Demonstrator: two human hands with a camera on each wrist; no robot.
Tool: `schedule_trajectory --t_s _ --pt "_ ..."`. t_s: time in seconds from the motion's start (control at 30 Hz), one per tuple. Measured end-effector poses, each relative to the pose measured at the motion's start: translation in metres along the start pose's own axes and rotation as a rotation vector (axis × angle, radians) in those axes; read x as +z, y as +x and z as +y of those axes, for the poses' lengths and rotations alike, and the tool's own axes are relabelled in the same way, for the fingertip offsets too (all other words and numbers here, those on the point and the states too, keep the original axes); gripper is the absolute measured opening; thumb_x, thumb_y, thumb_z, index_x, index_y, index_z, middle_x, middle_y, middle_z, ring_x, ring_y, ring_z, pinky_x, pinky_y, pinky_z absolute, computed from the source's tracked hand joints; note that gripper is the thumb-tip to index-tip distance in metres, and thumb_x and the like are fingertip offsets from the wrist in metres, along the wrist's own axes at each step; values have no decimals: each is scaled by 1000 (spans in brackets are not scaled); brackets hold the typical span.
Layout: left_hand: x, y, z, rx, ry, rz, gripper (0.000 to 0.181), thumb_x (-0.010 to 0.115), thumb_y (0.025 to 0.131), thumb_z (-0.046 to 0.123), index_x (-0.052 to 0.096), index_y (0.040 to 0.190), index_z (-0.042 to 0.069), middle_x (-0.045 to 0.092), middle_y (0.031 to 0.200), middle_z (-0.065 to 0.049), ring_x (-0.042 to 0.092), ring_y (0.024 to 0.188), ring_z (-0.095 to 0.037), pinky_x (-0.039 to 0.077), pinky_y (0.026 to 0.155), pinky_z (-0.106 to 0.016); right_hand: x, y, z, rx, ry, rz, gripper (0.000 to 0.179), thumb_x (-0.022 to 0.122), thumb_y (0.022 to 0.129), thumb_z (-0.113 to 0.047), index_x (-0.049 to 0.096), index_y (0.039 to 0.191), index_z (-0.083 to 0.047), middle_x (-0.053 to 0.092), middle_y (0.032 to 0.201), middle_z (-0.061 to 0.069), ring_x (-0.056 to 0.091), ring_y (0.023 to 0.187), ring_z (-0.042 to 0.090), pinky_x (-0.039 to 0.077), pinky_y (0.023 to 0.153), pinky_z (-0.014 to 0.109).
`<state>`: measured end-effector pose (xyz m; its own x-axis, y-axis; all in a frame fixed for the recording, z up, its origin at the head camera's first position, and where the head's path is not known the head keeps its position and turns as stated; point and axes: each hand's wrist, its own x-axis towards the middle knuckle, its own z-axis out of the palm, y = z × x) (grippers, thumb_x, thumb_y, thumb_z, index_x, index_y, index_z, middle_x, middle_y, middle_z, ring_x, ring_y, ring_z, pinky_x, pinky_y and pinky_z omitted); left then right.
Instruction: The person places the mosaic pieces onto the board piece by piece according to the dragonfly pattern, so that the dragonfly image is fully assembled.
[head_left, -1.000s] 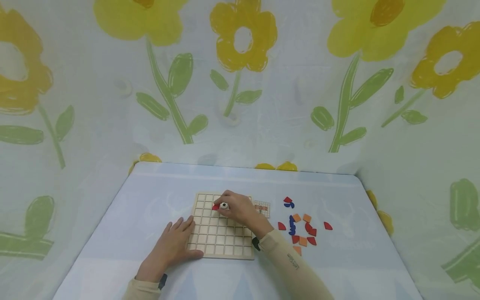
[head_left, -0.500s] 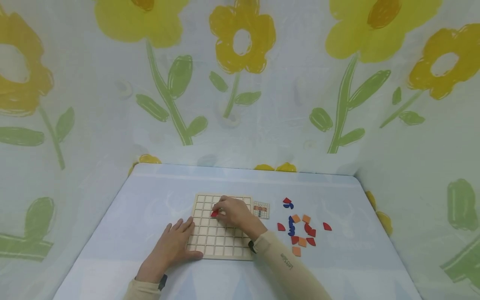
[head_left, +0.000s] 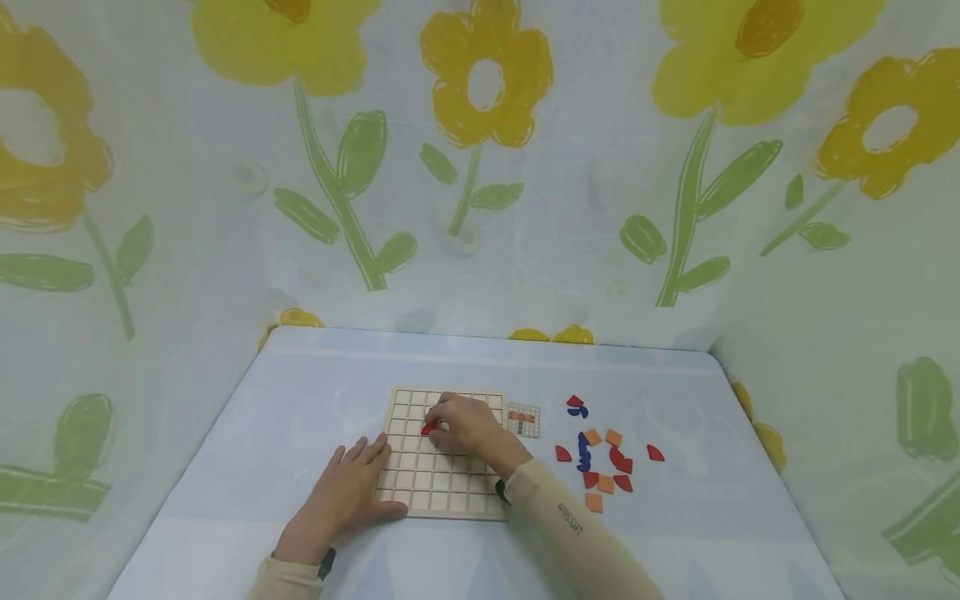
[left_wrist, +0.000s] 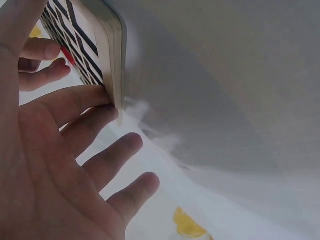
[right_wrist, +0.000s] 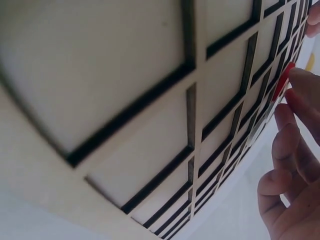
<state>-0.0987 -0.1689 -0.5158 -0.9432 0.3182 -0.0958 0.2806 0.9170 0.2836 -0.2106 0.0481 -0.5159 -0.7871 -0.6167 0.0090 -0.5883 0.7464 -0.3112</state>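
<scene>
A square wooden grid board [head_left: 422, 481] lies on the table in front of me. My left hand [head_left: 347, 485] rests at its left side, fingers spread and thumb at the near edge. In the left wrist view two fingertips touch the rim of the board [left_wrist: 111, 45]. Over the upper middle of the grid, my right hand [head_left: 468, 425] pinches a small red piece [head_left: 427, 430] between thumb and fingers. The right wrist view shows that red piece [right_wrist: 283, 80] edge-on, close to the grid; whether it sits in a cell I cannot tell.
A small card with a printed grid pattern [head_left: 523, 419] lies at the board's right. Further right are scattered flat pieces: red quarter circles [head_left: 655, 452], orange squares [head_left: 594, 502] and blue curved pieces [head_left: 583, 452]. A flowered cloth wall [head_left: 555, 208] stands behind the table.
The right hand has moved slightly nearer and lower over the grid with the red piece. A white round spot beside its fingers is out of sight. The left hand stays in place.
</scene>
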Motion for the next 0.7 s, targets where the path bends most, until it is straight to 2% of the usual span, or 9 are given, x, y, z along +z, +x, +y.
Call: schedule_trajectory --t_s 0.37,0.7 --pt "1 0 0 -16 -8 -12 106 79 74 66 48 147 -5 40 157 -19 37 142 -47 27 115 -69 3 1 -2 14 -13 15 12 75 94 -31 80 105 -26 63 96 -13 53 75 2 49 66 19" --pt "0 0 -1 -12 2 -6 106 79 73 66 48 147 -4 41 157 -18 37 142 -47 28 114 -69 4 1 -5 29 -6 16 13 75 94 -29 79 106 -26 63 100 -12 54 77 1 49 66 18"
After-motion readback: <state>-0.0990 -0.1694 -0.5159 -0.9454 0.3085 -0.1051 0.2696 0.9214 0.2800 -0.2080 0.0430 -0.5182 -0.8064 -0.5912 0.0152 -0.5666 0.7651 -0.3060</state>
